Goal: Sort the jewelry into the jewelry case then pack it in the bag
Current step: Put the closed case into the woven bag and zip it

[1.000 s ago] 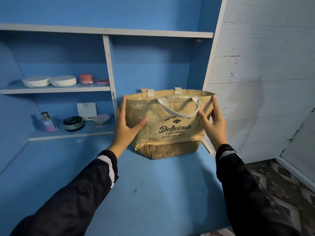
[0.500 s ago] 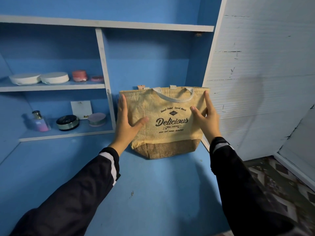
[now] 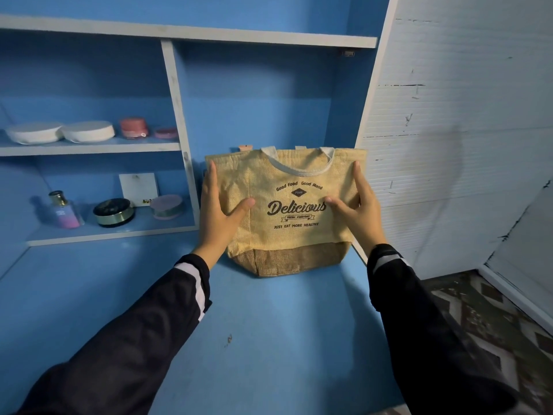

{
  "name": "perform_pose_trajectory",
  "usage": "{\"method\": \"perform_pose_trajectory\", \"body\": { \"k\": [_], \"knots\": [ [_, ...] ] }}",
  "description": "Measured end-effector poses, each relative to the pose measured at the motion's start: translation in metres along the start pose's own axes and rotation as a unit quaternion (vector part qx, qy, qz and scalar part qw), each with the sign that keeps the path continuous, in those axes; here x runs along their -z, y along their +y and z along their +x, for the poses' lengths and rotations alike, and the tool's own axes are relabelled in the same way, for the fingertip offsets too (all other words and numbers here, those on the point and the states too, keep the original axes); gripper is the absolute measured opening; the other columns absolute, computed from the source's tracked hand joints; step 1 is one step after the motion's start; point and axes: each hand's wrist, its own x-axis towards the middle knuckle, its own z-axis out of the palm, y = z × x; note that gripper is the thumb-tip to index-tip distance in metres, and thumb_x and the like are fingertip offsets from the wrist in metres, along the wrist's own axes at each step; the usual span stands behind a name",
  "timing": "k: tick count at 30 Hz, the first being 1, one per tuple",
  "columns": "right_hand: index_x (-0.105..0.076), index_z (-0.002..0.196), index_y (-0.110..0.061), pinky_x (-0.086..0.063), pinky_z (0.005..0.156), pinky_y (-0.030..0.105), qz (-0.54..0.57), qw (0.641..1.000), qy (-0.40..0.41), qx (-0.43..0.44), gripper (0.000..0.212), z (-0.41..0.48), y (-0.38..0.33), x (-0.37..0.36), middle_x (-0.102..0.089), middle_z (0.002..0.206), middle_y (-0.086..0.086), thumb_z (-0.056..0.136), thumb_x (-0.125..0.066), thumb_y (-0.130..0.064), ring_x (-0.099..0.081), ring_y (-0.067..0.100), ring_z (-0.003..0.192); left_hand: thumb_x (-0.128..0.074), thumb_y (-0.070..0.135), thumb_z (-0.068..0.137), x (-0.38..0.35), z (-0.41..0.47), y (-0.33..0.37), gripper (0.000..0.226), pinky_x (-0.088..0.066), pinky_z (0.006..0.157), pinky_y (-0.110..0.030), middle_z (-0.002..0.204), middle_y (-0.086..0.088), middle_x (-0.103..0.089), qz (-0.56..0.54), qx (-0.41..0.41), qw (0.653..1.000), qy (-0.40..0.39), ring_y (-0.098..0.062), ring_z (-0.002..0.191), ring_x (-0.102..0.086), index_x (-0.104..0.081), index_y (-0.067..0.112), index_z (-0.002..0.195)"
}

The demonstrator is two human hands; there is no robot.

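A tan jute bag with white handles and "Delicious" printed on its front stands upright at the back of the blue desk, in the corner by the white side panel. My left hand lies flat against its left side, fingers straight and pointing up, thumb spread onto the front. My right hand mirrors it on the right side, thumb on the print. What is inside the bag is hidden. No jewelry case or jewelry shows.
Blue shelves to the left hold two white round boxes, a pink container, a perfume bottle, a black round tin, a lilac jar and a white card. A white wall and patterned floor lie right.
The bag's open mouth showed a second ago; now only its flat front top edge shows. Both hands stayed at its sides, thumbs reaching further onto the front.
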Motion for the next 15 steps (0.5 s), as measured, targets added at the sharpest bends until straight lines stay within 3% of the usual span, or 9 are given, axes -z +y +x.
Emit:
{"method": "perform_pose_trajectory", "body": {
  "k": [2,4,6,8,10,13,15],
  "knots": [
    [-0.026,0.152,-0.026,-0.027,0.113,0.022,-0.001,1.0,0.008,0.008,0.097,-0.004,0.001,-0.003,-0.035,0.148,-0.015,0.074,-0.08,-0.039,-0.033,0.001,0.137,-0.076,0.041,0.083,0.0,-0.003,0.0,0.104,-0.017,0.119,-0.036,0.164,0.012,-0.01,-0.001,-0.002,1.0,0.002,-0.007,0.151,-0.009,-0.003,0.034,0.157],
    [-0.025,0.152,-0.028,-0.035,0.102,0.021,-0.02,1.0,0.014,0.001,0.097,-0.001,0.001,-0.007,-0.045,0.141,-0.009,0.073,-0.079,-0.043,-0.045,0.007,0.119,-0.075,0.041,0.084,0.0,-0.005,0.0,0.103,-0.016,0.12,-0.035,0.165,0.011,-0.009,0.002,0.0,1.0,0.001,-0.007,0.151,-0.009,-0.003,0.033,0.157],
    [-0.024,0.152,-0.031,-0.038,0.089,0.022,-0.045,0.999,0.013,-0.008,0.097,0.005,0.0,-0.01,-0.052,0.131,-0.004,0.073,-0.078,-0.047,-0.043,0.008,0.096,-0.074,0.04,0.085,0.0,-0.006,-0.001,0.102,-0.015,0.119,-0.032,0.165,0.011,-0.009,0.006,0.003,1.0,-0.003,-0.007,0.151,-0.008,-0.003,0.032,0.157],
    [-0.023,0.152,-0.031,-0.04,0.087,0.024,-0.06,0.998,0.013,-0.017,0.097,0.008,-0.001,-0.012,-0.052,0.13,0.0,0.074,-0.078,-0.046,-0.044,0.01,0.093,-0.073,0.039,0.086,0.0,-0.006,-0.002,0.101,-0.014,0.116,-0.028,0.165,0.011,-0.008,0.012,0.005,1.0,-0.009,-0.006,0.15,-0.007,-0.003,0.032,0.157],
    [-0.022,0.153,-0.031,-0.041,0.097,0.025,-0.06,0.998,0.019,-0.014,0.096,0.006,0.0,-0.013,-0.049,0.137,0.0,0.076,-0.078,-0.044,-0.05,0.015,0.109,-0.072,0.04,0.086,0.002,-0.008,-0.003,0.1,-0.015,0.115,-0.027,0.165,0.011,-0.008,0.014,0.006,1.0,-0.011,-0.006,0.15,-0.007,-0.003,0.032,0.157],
    [-0.024,0.153,-0.03,-0.03,0.106,0.012,-0.046,0.998,0.032,-0.002,0.095,0.0,0.001,-0.014,-0.041,0.148,0.0,0.076,-0.077,-0.044,-0.038,0.008,0.131,-0.072,0.04,0.086,0.005,-0.015,-0.003,0.099,-0.014,0.114,-0.022,0.164,0.013,-0.008,0.005,0.006,1.0,-0.018,-0.004,0.15,-0.007,-0.004,0.031,0.157],
    [-0.026,0.152,-0.032,-0.027,0.116,0.025,-0.039,0.998,0.043,-0.009,0.093,-0.004,0.003,-0.015,-0.035,0.153,0.004,0.076,-0.076,-0.047,-0.029,0.013,0.142,-0.072,0.039,0.086,0.006,-0.019,-0.002,0.098,-0.015,0.113,-0.018,0.164,0.014,-0.009,-0.001,0.006,1.0,-0.019,-0.002,0.15,-0.008,-0.005,0.032,0.157]
  ]
}}
